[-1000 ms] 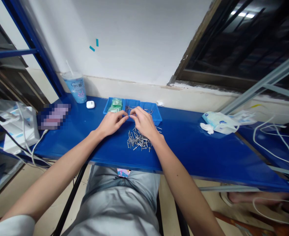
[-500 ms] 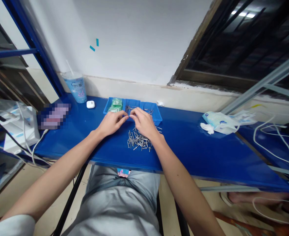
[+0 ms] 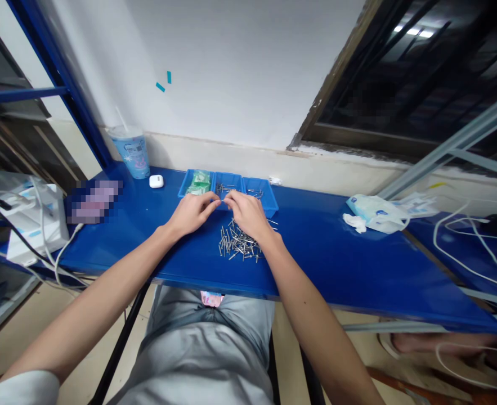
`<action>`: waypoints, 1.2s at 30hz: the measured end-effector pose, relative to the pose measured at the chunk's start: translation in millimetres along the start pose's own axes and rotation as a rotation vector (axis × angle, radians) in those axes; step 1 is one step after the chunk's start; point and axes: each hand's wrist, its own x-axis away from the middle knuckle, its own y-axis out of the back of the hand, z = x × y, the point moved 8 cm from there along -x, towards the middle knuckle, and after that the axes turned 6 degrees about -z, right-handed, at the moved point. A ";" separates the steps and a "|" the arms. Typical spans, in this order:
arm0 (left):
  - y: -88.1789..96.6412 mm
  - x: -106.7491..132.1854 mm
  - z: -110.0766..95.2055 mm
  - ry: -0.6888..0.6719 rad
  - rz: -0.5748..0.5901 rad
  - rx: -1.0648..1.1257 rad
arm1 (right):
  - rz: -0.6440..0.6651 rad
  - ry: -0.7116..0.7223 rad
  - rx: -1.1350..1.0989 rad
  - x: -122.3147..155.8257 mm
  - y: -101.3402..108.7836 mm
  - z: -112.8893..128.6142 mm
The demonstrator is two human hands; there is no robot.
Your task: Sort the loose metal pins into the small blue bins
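My left hand (image 3: 192, 212) and my right hand (image 3: 248, 214) meet fingertip to fingertip over the blue table (image 3: 336, 253), both pinched on a thin metal pin (image 3: 222, 198) held between them. A loose pile of small metal pins (image 3: 237, 245) lies on the table just below my right hand. Behind my hands stand three joined blue trays (image 3: 269, 202): the left one holds green parts (image 3: 199, 181), the middle and right ones hold a few pins.
A lidded cup with a straw (image 3: 133, 149) and a white earbud case (image 3: 156, 181) stand at the back left. White devices with cables (image 3: 32, 222) sit at the left edge. A tissue pack (image 3: 375, 212) and white cables (image 3: 471, 247) lie at the right.
My hands stay pinched together on the pin with only tiny finger movement. The view has shifted slightly.
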 end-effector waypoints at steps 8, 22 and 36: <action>0.3 -0.1 2.3 0.020 -0.001 0.010 | -0.042 0.075 -0.013 1.4 2.8 4.1; -36.1 11.3 6.6 -0.007 0.464 0.156 | -0.368 -0.182 0.172 -2.6 30.0 -23.9; -43.4 14.9 7.3 -0.026 0.510 0.069 | -0.261 -0.046 -0.016 1.0 14.1 -14.1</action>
